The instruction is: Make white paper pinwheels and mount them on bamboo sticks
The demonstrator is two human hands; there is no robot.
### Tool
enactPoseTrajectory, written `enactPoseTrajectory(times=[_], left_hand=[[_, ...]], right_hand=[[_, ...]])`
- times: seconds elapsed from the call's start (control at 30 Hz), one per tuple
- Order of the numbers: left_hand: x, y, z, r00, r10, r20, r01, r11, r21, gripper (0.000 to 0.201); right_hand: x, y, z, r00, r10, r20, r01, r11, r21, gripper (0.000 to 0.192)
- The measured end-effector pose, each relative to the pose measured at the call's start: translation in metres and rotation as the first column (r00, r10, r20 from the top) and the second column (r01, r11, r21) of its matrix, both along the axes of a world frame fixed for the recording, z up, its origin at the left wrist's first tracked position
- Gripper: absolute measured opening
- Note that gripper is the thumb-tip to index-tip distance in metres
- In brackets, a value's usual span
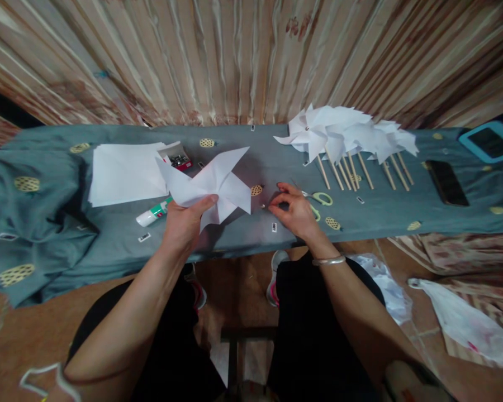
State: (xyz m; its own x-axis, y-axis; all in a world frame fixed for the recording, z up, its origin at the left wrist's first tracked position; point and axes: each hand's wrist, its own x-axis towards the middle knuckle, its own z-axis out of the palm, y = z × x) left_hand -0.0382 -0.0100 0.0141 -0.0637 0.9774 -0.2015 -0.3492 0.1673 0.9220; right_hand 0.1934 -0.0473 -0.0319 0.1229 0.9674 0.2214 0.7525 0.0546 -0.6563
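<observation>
1. The left hand point(187, 220) held a folded white paper pinwheel point(212, 184) by its lower edge, thumb on top, fingers closed beneath the sheet; its pointed blades stood crisp and flat above the table.
2. The right hand point(294, 209) rested on the grey-green cloth point(235, 231), fingertips drawn narrowly together at a tiny pin point(262, 206); whether they gripped anything could not be told.
3. A thin silver bangle point(327, 261) circled the right wrist.
4. Scissors point(321, 198) with pale green loop handles lay just beside the right hand.
5. The cloth was soft and creased, printed with yellow dotted ovals.
6. A stack of plain white paper squares point(123, 173) lay left of the pinwheel, with a small open box point(176, 156) of metal pins touching its corner.
7. A white glue tube point(153, 213) with a green band lay near the left hand.
8. Finished pinwheels point(343, 134) on slim wooden sticks were heaped at the far right.
9. A black phone point(446, 182) lay flat beyond them.
</observation>
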Motion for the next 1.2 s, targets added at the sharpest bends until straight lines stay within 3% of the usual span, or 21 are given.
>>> enactPoseTrajectory(times=[0.13,0.27,0.53,0.8,1.03,1.2], left_hand=[[0.002,0.001,0.0,1.0,0.005,0.007,-0.005,1.0,0.005,0.031],[0.001,0.006,0.001,1.0,0.026,0.005,-0.026,0.999,0.023,0.03],[-0.002,0.007,0.002,0.999,0.04,-0.011,-0.04,0.999,0.036,0.025],[-0.002,0.005,0.002,1.0,0.024,-0.014,-0.024,0.999,0.042,0.023],[0.001,0.007,-0.004,0.999,0.031,-0.016,-0.031,0.999,0.022,0.032],[0.007,0.007,-0.011,1.0,0.01,0.012,-0.01,1.0,0.011,0.032]], right_hand=[[0.005,0.003,0.006,0.997,-0.07,0.038,0.066,0.994,0.09,0.007],[-0.004,-0.008,0.014,0.997,0.036,0.062,-0.045,0.987,0.151,0.016],[-0.024,-0.016,0.008,0.981,0.145,0.132,-0.165,0.973,0.158,0.02],[-0.018,-0.005,0.005,0.982,0.134,0.13,-0.147,0.984,0.099,0.02],[-0.018,0.006,-0.002,0.999,0.048,0.022,-0.05,0.995,0.085,0.012],[-0.019,-0.001,0.012,0.97,-0.01,-0.241,0.059,0.978,0.2,0.005]])
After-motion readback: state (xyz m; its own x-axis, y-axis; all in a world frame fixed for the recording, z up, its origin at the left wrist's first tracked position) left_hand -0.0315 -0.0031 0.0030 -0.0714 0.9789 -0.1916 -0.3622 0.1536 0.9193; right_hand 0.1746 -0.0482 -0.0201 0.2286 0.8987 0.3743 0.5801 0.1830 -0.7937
